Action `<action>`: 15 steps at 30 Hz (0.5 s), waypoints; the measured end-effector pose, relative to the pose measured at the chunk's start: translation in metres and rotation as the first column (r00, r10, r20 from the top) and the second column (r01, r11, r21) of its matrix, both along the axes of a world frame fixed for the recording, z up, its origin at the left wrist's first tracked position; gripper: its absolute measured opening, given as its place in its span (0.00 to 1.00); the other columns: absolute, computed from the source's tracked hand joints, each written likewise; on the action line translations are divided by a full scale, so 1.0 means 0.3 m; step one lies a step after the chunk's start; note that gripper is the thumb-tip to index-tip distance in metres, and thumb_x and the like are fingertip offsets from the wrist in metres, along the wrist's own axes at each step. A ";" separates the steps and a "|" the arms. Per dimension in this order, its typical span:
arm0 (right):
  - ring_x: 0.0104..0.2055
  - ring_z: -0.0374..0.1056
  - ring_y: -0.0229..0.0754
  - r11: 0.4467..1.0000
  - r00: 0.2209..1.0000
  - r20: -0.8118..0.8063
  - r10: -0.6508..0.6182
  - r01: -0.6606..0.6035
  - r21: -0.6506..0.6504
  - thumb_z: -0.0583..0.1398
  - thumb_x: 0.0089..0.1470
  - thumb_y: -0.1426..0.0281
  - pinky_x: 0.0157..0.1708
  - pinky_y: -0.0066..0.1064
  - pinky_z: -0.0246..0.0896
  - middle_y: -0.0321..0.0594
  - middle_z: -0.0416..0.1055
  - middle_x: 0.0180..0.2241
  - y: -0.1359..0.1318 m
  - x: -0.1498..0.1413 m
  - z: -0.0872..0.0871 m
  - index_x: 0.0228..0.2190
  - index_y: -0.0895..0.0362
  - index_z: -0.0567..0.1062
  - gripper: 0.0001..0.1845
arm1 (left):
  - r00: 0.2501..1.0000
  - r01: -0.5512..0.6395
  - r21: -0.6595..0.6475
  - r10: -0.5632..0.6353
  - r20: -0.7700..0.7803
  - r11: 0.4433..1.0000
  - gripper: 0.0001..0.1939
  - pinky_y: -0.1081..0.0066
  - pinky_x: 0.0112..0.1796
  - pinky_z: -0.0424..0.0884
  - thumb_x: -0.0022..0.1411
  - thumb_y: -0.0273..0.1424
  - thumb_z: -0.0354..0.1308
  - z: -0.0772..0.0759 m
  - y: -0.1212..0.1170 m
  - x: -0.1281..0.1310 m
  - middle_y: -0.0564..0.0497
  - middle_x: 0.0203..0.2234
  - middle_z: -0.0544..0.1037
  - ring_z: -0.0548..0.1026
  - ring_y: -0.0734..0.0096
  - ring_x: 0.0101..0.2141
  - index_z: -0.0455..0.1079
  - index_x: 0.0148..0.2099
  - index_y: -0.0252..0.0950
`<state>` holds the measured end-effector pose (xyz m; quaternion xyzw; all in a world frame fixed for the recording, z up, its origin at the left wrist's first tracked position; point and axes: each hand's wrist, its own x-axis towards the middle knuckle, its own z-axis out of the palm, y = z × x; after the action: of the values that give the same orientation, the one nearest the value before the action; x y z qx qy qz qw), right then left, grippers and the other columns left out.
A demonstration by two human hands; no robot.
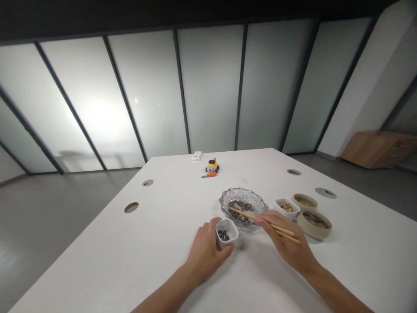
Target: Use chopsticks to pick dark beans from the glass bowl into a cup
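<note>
My left hand (206, 243) is wrapped round a small white bowl (232, 226), tilted a little toward me, with several dark seeds (223, 235) at its bottom. In my right hand (288, 239) is a pair of chopsticks (249, 215). Their tips reach over the clear glass bowl (260, 204), which has more dark seeds (239, 206) spread across it. Whether the tips pinch a seed is too small to tell. The white bowl is just in front of the glass bowl, on its near left side.
Right of the glass bowl stand a white dish (295, 213) of pale nuts and two beige bowls (321, 234) (306, 199). Farther back are a yellow toy car (212, 166), an orange toy carrot (211, 175) and a white device (197, 156). The white table (163, 234) has round holes.
</note>
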<state>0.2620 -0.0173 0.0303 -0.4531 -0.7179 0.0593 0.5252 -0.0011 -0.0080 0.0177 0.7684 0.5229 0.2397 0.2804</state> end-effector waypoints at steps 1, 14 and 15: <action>0.38 0.82 0.47 1.000 1.000 0.001 -0.004 0.004 0.011 0.62 0.71 0.59 0.40 0.35 0.80 0.42 0.85 0.36 0.000 0.000 0.002 0.36 0.50 0.85 0.14 | 1.000 0.001 0.000 -0.001 -0.001 1.000 0.31 0.55 0.60 0.66 0.62 0.37 0.66 0.001 0.000 0.000 0.44 0.58 0.79 0.74 0.49 0.57 0.66 0.66 0.41; 0.36 0.85 0.51 0.992 0.890 -0.447 -0.088 0.036 -0.123 0.67 0.64 0.50 0.41 0.45 0.86 0.42 0.86 0.37 0.040 0.054 -0.003 0.34 0.48 0.87 0.17 | 1.000 0.005 -0.002 -0.005 0.005 1.000 0.31 0.56 0.60 0.66 0.62 0.35 0.65 -0.011 -0.001 -0.015 0.44 0.58 0.79 0.74 0.49 0.57 0.66 0.66 0.42; 0.36 0.85 0.51 0.991 0.834 -0.549 -0.056 -0.023 -0.135 0.69 0.63 0.49 0.41 0.45 0.87 0.42 0.86 0.37 0.049 0.060 -0.005 0.33 0.48 0.87 0.17 | 1.000 0.006 0.001 -0.006 0.007 1.000 0.31 0.56 0.60 0.66 0.62 0.35 0.65 -0.010 -0.001 -0.015 0.44 0.58 0.79 0.74 0.49 0.57 0.66 0.66 0.41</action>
<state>0.2801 -0.0026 0.0287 -0.4577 -0.5264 0.2318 0.6780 -0.0055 -0.0083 0.0148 0.7691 0.5197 0.2420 0.2826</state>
